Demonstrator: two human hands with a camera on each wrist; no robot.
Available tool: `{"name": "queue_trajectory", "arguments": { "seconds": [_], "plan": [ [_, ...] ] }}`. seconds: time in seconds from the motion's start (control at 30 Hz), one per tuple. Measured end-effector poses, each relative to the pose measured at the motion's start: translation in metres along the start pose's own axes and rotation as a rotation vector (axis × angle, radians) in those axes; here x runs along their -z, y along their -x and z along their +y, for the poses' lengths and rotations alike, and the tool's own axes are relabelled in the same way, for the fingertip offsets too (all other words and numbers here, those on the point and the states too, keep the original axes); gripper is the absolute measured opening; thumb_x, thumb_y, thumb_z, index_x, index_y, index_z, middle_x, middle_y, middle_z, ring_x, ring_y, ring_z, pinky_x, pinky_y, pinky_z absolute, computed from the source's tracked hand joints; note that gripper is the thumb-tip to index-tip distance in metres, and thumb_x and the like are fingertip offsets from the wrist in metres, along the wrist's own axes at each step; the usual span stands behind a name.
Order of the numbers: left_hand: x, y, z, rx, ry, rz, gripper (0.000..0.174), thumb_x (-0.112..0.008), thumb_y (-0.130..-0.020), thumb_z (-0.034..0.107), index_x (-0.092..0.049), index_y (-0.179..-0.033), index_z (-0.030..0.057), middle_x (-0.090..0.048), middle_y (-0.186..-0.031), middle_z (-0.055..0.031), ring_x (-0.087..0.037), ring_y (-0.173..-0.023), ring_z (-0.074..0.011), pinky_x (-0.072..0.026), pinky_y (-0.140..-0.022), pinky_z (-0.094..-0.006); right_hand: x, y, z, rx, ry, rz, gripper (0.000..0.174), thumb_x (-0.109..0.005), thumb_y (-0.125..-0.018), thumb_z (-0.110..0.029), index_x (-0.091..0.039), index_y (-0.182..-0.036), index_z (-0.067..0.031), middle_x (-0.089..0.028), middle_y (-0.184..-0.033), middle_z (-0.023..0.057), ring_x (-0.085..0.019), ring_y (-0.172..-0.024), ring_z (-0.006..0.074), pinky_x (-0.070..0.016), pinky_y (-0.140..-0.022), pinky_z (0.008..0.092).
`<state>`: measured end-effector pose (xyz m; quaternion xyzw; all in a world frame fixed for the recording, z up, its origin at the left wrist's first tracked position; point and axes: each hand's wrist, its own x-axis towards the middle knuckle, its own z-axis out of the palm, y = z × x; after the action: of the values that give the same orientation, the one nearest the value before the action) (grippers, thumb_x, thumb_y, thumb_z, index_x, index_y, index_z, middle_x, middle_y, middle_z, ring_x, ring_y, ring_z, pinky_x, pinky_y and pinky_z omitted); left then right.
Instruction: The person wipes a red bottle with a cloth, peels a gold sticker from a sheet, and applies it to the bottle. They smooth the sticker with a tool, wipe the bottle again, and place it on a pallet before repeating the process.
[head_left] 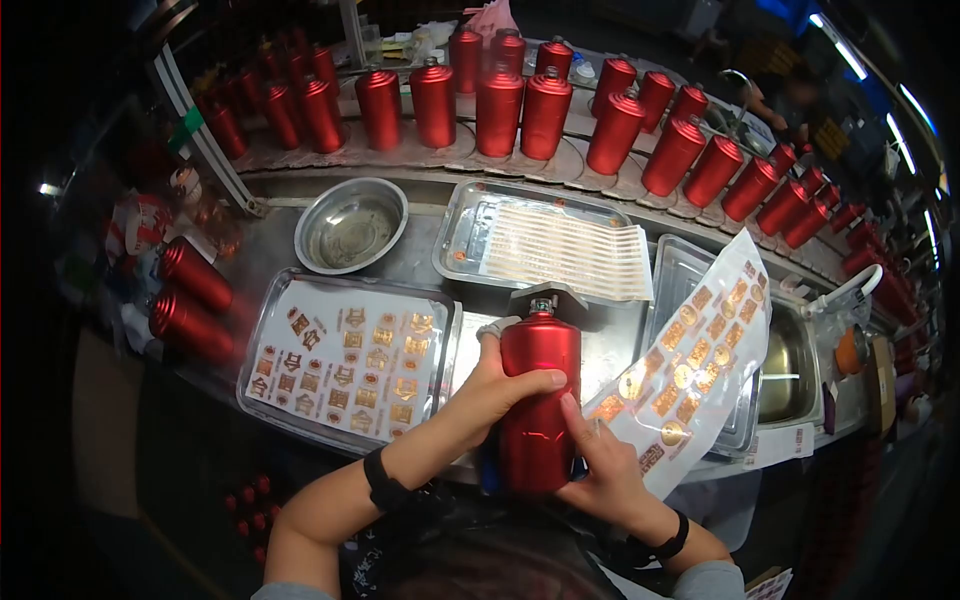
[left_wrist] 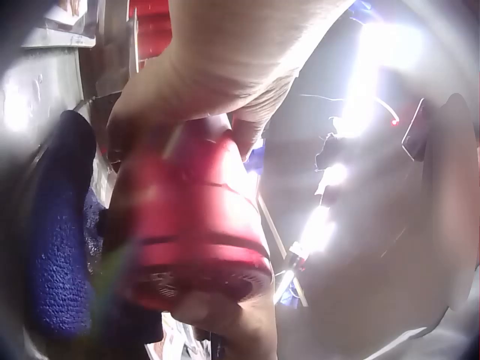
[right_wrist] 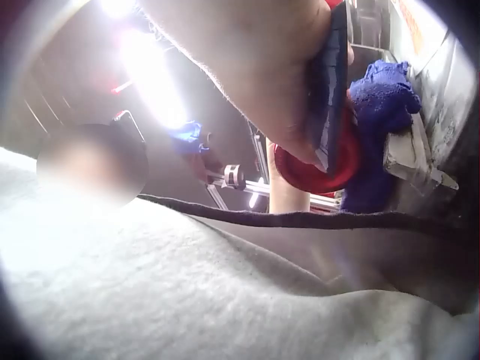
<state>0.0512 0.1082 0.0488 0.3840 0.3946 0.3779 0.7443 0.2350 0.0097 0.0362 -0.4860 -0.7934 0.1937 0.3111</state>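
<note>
A red bottle (head_left: 540, 440) with a metal neck stands nearly upright in front of the person in the head view. The left hand (head_left: 507, 382) grips its upper body, thumb across the front and fingers behind. Lower down, the right hand (head_left: 606, 462) holds the bottle's right side near the base, thumb pointing up along it. In the left wrist view the bottle (left_wrist: 199, 217) shows base-end near, with the left hand (left_wrist: 217, 67) around its far part. The right wrist view shows the bottle's rounded end (right_wrist: 319, 169) beside the right hand (right_wrist: 262, 75).
Left of the bottle lies a tray (head_left: 243, 375) of gold stickers; behind is a tray (head_left: 455, 235) with label strips. A sticker sheet (head_left: 735, 330) leans at the right, near a sink (head_left: 790, 385). A metal bowl (head_left: 350, 226) and rows of red bottles (head_left: 497, 115) stand farther back.
</note>
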Motion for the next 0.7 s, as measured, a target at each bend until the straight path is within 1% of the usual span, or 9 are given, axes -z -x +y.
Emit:
{"name": "queue_trajectory", "arguments": {
  "seconds": [0.13,0.23,0.27,0.37,0.4,0.5,0.53,0.63,0.7],
  "plan": [
    [0.004,-0.001,-0.002,0.043,0.013,-0.041,0.083,-0.082,-0.075,0.019,-0.023,-0.13,-0.0002,-0.052,-0.122,-0.0193,-0.059,-0.11,-0.0249,-0.0546,-0.089,-0.036,0.005,0.003,-0.004,-0.008,-0.026,-0.045,0.1,-0.084,-0.065,-0.025,-0.036,-0.151,-0.0109,-0.056,-0.081,0.013,-0.062,-0.065,0.026,-0.0494,-0.054,0.0368],
    [0.004,-0.006,-0.004,0.052,0.079,-0.072,0.082,-0.081,-0.074,0.017,-0.026,-0.132,0.0016,-0.052,-0.122,-0.0178,-0.058,-0.112,-0.0252,-0.0535,-0.091,-0.0369,0.004,0.004,-0.004,-0.023,0.015,-0.034,0.101,-0.085,-0.063,-0.026,-0.036,-0.151,-0.0136,-0.055,-0.081,0.0126,-0.06,-0.065,0.0254,-0.0487,-0.053,0.0368],
    [0.002,-0.006,0.001,0.087,0.078,-0.066,0.078,-0.077,-0.076,0.016,-0.031,-0.139,0.0071,-0.054,-0.125,-0.0138,-0.057,-0.114,-0.0241,-0.0469,-0.1,-0.0386,0.004,0.002,-0.003,-0.037,0.04,-0.042,0.102,-0.085,-0.062,-0.026,-0.036,-0.151,-0.0144,-0.055,-0.082,0.0126,-0.061,-0.065,0.0253,-0.0488,-0.053,0.0367],
    [0.017,-0.025,0.0,0.107,0.139,-0.15,0.079,-0.076,-0.076,0.016,-0.031,-0.14,0.0074,-0.054,-0.125,-0.0143,-0.057,-0.114,-0.0241,-0.0465,-0.1,-0.0381,0.003,-0.007,-0.003,-0.05,0.103,-0.058,0.105,-0.086,-0.06,-0.025,-0.036,-0.151,-0.0163,-0.056,-0.083,0.0128,-0.061,-0.066,0.0252,-0.0492,-0.054,0.0365],
    [0.019,-0.025,-0.001,0.11,0.148,-0.168,0.078,-0.075,-0.078,0.018,-0.031,-0.14,0.0054,-0.052,-0.128,-0.014,-0.056,-0.116,-0.024,-0.0469,-0.1,-0.0384,0.003,-0.008,-0.003,-0.039,0.11,-0.055,0.106,-0.087,-0.059,-0.025,-0.036,-0.152,-0.0166,-0.056,-0.084,0.0128,-0.061,-0.066,0.0253,-0.0495,-0.054,0.0364],
    [0.012,-0.005,-0.001,0.023,0.021,0.027,0.074,-0.073,-0.08,0.019,-0.031,-0.14,0.0038,-0.05,-0.131,-0.0126,-0.054,-0.12,-0.0243,-0.0453,-0.102,-0.0382,0.003,-0.011,0.003,-0.008,0.049,-0.089,0.107,-0.088,-0.058,-0.025,-0.036,-0.152,-0.016,-0.057,-0.086,0.0129,-0.061,-0.067,0.0258,-0.0497,-0.056,0.0365],
    [0.009,0.007,0.0,-0.088,-0.057,0.166,0.07,-0.07,-0.084,0.02,-0.03,-0.139,0.0027,-0.048,-0.13,-0.012,-0.053,-0.118,-0.0238,-0.0443,-0.102,-0.0404,0.005,-0.01,0.007,-0.004,0.014,-0.107,0.108,-0.088,-0.058,-0.026,-0.035,-0.152,-0.0155,-0.057,-0.087,0.0129,-0.061,-0.067,0.026,-0.0497,-0.056,0.0366],
    [0.026,0.05,0.018,-0.278,0.183,0.265,0.063,-0.067,-0.087,0.028,-0.036,-0.137,0.0034,-0.054,-0.114,-0.0123,-0.057,-0.102,-0.0209,-0.0452,-0.097,-0.0416,0.007,-0.005,0.016,-0.023,-0.096,-0.126,0.108,-0.088,-0.058,-0.026,-0.035,-0.152,-0.0138,-0.058,-0.088,0.0131,-0.061,-0.068,0.0263,-0.0497,-0.057,0.0367],
    [0.04,0.085,0.044,-0.311,0.458,-0.12,0.057,-0.061,-0.09,0.039,-0.045,-0.132,0.0035,-0.055,-0.095,-0.0119,-0.054,-0.083,-0.0186,-0.0476,-0.085,-0.0429,0.006,-0.007,0.015,-0.029,-0.141,-0.111,0.105,-0.088,-0.059,-0.023,-0.037,-0.151,-0.011,-0.06,-0.091,0.0134,-0.061,-0.07,0.026,-0.05,-0.06,0.0365]
  ]
}}
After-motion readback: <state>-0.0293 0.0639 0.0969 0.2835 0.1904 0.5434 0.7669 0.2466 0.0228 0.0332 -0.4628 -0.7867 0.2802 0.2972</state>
